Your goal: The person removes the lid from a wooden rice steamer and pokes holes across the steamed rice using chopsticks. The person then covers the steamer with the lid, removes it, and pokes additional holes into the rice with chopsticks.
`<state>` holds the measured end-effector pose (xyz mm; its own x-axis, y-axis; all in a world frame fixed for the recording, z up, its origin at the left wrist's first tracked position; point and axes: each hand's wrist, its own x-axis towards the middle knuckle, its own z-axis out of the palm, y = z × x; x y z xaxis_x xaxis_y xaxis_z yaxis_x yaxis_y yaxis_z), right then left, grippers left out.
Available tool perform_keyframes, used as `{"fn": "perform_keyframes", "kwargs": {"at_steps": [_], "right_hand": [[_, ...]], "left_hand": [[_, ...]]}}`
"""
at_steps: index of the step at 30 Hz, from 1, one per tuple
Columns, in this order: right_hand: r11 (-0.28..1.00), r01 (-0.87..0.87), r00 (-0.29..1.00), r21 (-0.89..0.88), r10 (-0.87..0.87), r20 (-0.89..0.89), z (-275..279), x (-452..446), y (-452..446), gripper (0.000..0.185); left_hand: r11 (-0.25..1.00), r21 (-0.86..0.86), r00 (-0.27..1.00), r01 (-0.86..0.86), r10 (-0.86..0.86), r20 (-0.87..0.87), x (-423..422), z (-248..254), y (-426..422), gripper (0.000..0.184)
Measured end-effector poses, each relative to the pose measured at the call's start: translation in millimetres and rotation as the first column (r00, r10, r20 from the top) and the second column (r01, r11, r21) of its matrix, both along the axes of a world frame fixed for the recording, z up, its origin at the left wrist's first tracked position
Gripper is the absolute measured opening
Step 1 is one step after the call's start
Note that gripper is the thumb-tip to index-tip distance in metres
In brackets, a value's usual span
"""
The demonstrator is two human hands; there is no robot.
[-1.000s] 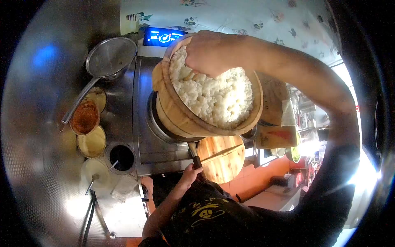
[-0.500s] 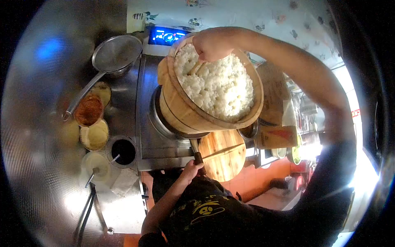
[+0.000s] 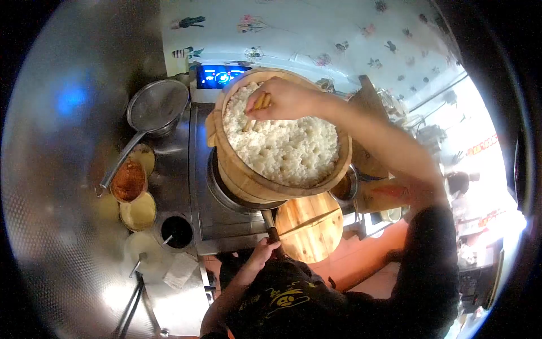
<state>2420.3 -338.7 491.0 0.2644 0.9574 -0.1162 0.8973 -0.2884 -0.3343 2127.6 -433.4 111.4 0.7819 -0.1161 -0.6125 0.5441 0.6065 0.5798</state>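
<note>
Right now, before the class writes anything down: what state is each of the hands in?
Left hand: closed, holding the dark handle.
Right hand: closed, holding what looks like a wooden stick at the rice.

Wooden tub (image 3: pixel 243 185): stood at centre, above a pan (image 3: pixel 217 185) on the stovetop (image 3: pixel 220 227); rice (image 3: pixel 288 150) lay inside.
Pan handle (image 3: pixel 271 225): ran from under the tub toward the near side.
Round wooden lid (image 3: pixel 310 231): just right of the handle, nearer than the tub.
Display panel (image 3: pixel 217 77): behind the tub, far side.
Strainer (image 3: pixel 159 104): left of the tub, farther off than the powder (image 3: pixel 129 182).
Sauce (image 3: pixel 178 229): nearer, to the powder's right.
</note>
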Motion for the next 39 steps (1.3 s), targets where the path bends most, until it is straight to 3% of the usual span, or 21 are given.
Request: {"fn": "perform_keyframes", "kwargs": {"at_steps": [1,4,5,8,9,11,12,14,17,21,24,27,30,33,37,39], "right_hand": [[0.989,-0.058,0.997,0.138,0.064,-0.039,-5.0,1.1,-0.4,0.029],[0.998,-0.048,0.995,0.034,0.051,-0.088,11.4,-2.2,-1.7,0.029],[0.996,-0.069,0.998,0.055,0.068,0.010,22.2,-3.4,-3.9,0.029],[0.999,0.025,0.989,0.041,-0.018,-0.150,83.7,4.9,-8.3,0.029],[0.974,-0.020,0.969,0.226,0.075,-0.237,100.3,14.7,-16.2,0.032],[0.979,0.096,0.984,0.180,-0.067,-0.164,176.3,-10.8,-24.2,0.023],[0.955,0.153,0.971,0.255,-0.096,-0.221,192.7,-7.0,-31.4,0.024],[0.928,0.199,0.980,0.314,-0.185,-0.073,209.1,-11.6,-36.3,0.025],[0.934,0.150,0.988,0.324,-0.156,-0.006,198.7,-21.2,-30.3,0.027],[0.969,0.137,0.983,0.206,-0.107,-0.148,179.5,4.9,-20.2,0.029],[0.982,0.104,0.979,0.155,-0.073,-0.189,162.8,12.1,-11.9,0.028],[0.992,0.073,0.973,0.106,-0.047,-0.226,140.6,18.7,-2.8,0.027],[0.989,0.121,0.992,0.090,-0.117,-0.048,71.5,42.9,11.4,0.031],[0.976,0.211,0.977,-0.045,-0.211,0.003,35.0,36.2,18.3,0.034],[0.966,0.253,0.949,-0.054,-0.258,-0.182,5.8,26.9,20.1,0.038],[0.986,0.157,0.983,-0.058,-0.162,-0.087,8.1,36.2,18.4,0.037]], "left_hand": [[1.000,0.014,1.000,0.008,-0.008,-0.005,-0.1,1.0,1.3,0.028],[0.998,0.051,0.999,0.040,-0.039,-0.008,-2.5,7.6,5.4,0.025],[0.996,0.068,0.998,0.057,-0.058,0.004,-1.7,8.8,7.5,0.023],[0.999,0.035,0.996,0.001,-0.004,0.084,0.9,10.0,3.1,0.017],[0.999,0.011,0.993,-0.032,0.030,0.115,1.9,10.2,3.0,0.016],[0.998,-0.012,0.989,0.056,-0.054,0.135,3.7,22.0,14.1,0.015],[0.995,-0.024,0.985,0.100,-0.096,0.145,4.9,26.3,17.7,0.015],[0.996,-0.049,0.992,0.074,-0.069,0.106,6.3,22.2,14.7,0.015],[0.996,-0.056,0.994,0.068,-0.063,0.090,6.9,18.4,12.2,0.015],[0.995,-0.098,0.993,0.011,0.001,0.116,7.8,18.5,10.5,0.013],[0.989,-0.112,0.988,0.098,-0.083,0.126,7.7,13.8,13.9,0.013],[0.998,-0.049,0.999,0.027,-0.026,0.022,8.5,18.8,10.3,0.013],[0.990,-0.093,0.993,0.106,-0.099,0.071,6.3,2.0,10.4,0.014],[0.992,0.038,0.988,0.119,-0.122,0.094,8.7,0.6,9.3,0.018],[0.998,-0.004,0.998,0.062,-0.062,0.027,5.8,-1.3,4.7,0.025],[0.997,-0.046,0.997,0.060,-0.058,0.045,4.1,-6.2,4.0,0.026]]}}
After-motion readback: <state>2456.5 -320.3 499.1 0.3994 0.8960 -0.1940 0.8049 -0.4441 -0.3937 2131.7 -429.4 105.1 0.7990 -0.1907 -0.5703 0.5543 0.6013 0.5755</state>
